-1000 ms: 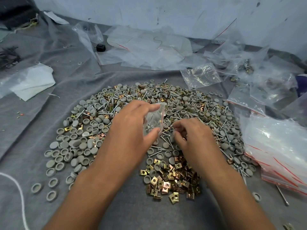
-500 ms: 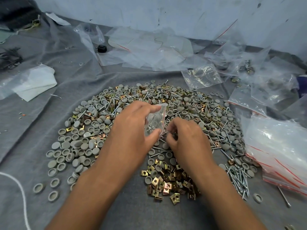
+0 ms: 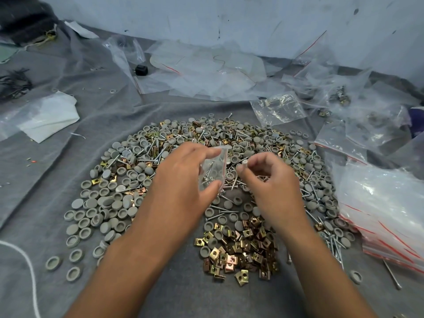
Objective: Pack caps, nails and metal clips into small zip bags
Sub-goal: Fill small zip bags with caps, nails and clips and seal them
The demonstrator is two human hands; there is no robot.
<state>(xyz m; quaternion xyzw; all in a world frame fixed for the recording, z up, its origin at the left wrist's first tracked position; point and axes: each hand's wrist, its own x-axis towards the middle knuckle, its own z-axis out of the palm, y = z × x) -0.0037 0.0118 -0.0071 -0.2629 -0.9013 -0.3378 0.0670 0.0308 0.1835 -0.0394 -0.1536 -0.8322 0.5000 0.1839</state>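
A wide heap of grey caps [image 3: 107,203], silver nails [image 3: 218,215] and brass metal clips [image 3: 238,251] lies on the grey cloth. My left hand [image 3: 183,177] holds a small clear zip bag [image 3: 213,171] upright between thumb and fingers above the heap; several nails show inside it. My right hand [image 3: 273,180] hovers just right of the bag's mouth and pinches a grey cap [image 3: 244,162] at its fingertips.
A stack of red-striped zip bags [image 3: 380,214] lies at the right. Loose plastic bags [image 3: 206,72] are spread along the back near the wall. A white folded sheet [image 3: 46,115] lies at the left, a white cord [image 3: 27,267] at the lower left.
My right hand has lifted off the heap and moved slightly right, now with a grey cap at its fingertips. My left hand keeps holding the bag in place.
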